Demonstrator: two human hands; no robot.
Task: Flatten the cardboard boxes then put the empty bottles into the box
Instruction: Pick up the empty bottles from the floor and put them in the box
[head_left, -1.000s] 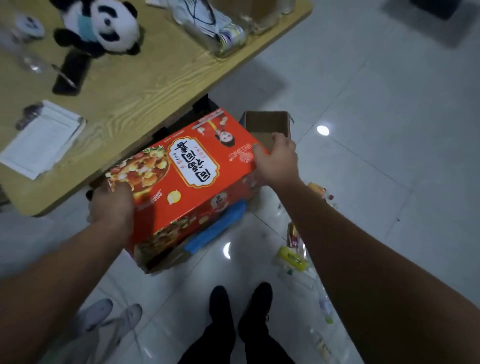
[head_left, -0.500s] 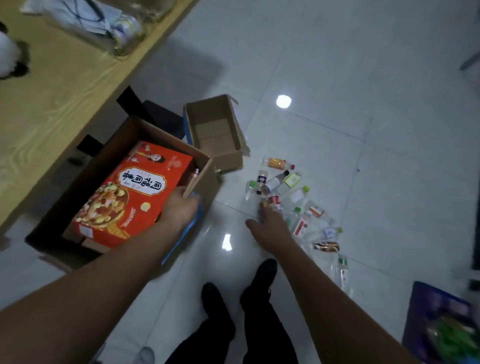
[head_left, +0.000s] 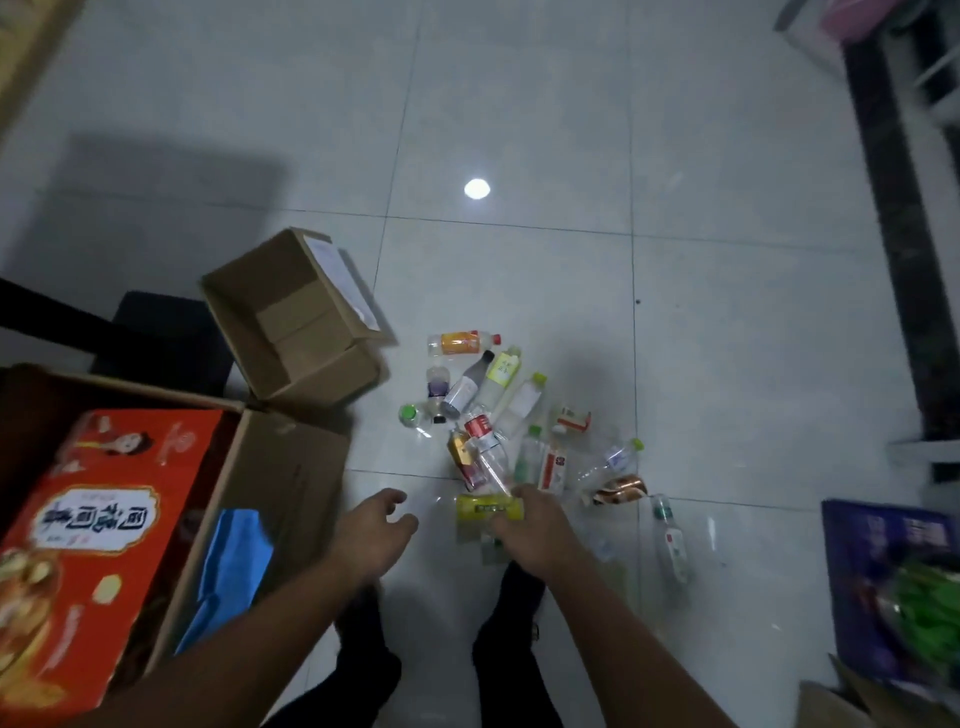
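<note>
Pale glossy floor tiles (head_left: 519, 104) run out ahead of me, with one ceiling light glaring off them. Far to the left of my left hand (head_left: 371, 535) sits the big cardboard box (head_left: 291, 467), already holding the red printed carton (head_left: 98, 525) and a blue sheet (head_left: 228, 561). Just beyond that hand stands a smaller brown box (head_left: 291, 322), open and not flattened. My left hand hovers over the tiles with fingers loosely spread, holding nothing. To its right, nearly touching, is the yellow-labelled bottle (head_left: 485, 512) that my right hand (head_left: 530, 530) has closed around. Ahead of and to the right of that hand lies the pile of empty bottles (head_left: 509, 415), overlapping one another.

As I see it, the risks are plain: the clear plastic is slick and crushes easily, so a one-handed hold could let it squirt free; lifting it may drag the neighbours and send them rolling. The carton also leaves little room in the big box, so bottles could spill out.
</note>
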